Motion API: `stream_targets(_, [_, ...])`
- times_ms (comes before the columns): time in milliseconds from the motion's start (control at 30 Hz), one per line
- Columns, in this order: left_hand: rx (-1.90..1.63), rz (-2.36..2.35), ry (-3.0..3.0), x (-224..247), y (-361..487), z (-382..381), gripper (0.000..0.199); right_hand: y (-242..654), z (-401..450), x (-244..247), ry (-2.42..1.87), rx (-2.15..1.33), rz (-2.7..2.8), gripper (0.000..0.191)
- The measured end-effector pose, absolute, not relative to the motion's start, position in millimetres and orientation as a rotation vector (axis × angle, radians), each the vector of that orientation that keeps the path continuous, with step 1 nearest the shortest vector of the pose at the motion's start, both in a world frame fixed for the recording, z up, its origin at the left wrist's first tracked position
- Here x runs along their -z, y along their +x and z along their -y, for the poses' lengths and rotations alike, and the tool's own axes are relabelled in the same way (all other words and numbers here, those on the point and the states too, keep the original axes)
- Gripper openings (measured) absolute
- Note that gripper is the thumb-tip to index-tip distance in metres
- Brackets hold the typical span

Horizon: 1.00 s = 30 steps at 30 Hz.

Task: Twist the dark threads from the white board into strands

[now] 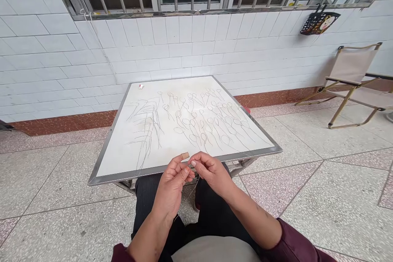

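Note:
A thin wire [193, 189] hangs between my two hands, just off the table's front edge. My left hand [175, 177] pinches it between thumb and fingers; a tan wrap covers the tip of one finger. Close beside it, my right hand [209, 168] holds the same wire between thumb and forefinger. On the white table [112, 151] in front of me lie several looped wires [202, 125], spread over the middle and right. Several unlooped, slightly bent wires [147, 131] lie in a loose pile on the left part.
A small red and white object [141, 86] sits at the table's far left corner. A folding chair [354, 67] stands at the right by the tiled wall [179, 51]. A patterned bag [319, 23] hangs from the window bars.

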<state>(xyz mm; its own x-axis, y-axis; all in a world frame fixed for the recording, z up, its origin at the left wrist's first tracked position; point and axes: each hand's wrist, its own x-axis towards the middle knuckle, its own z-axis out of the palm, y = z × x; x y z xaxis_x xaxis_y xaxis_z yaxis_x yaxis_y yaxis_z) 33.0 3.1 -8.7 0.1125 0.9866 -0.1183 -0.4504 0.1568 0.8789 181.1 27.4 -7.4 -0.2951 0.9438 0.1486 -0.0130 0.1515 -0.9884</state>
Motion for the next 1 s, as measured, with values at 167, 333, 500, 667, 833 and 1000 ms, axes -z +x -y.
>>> stream_targets(167, [-1.248,-0.789,0.766,8.3,33.7,0.7,0.047,182.7,-27.0,7.6,-0.896,-1.340,1.515,0.018])
stream_targets(333, [-1.335,-0.938,0.901,7.2,38.0,3.9,0.045,181.1,-24.9,6.9,-0.859,-1.380,1.446,0.021])
stream_targets(500, [-1.341,-0.995,1.046,5.7,34.7,5.8,0.043,180.7,-24.7,11.1,-0.934,-1.360,1.451,0.024])
stream_targets(667, [-1.247,-0.839,0.865,-1.8,31.1,6.5,0.046,180.1,-23.4,8.9,-0.930,-1.372,1.420,0.026])
stream_targets(833, [-1.143,-0.692,0.873,-4.9,25.9,7.2,0.054,183.7,-21.7,2.9,-0.925,-1.375,1.405,0.023])
stream_targets(1000, [-1.028,-0.764,0.850,-8.1,13.0,8.7,0.051,189.6,-21.4,4.4,-0.975,-1.325,1.505,0.019])
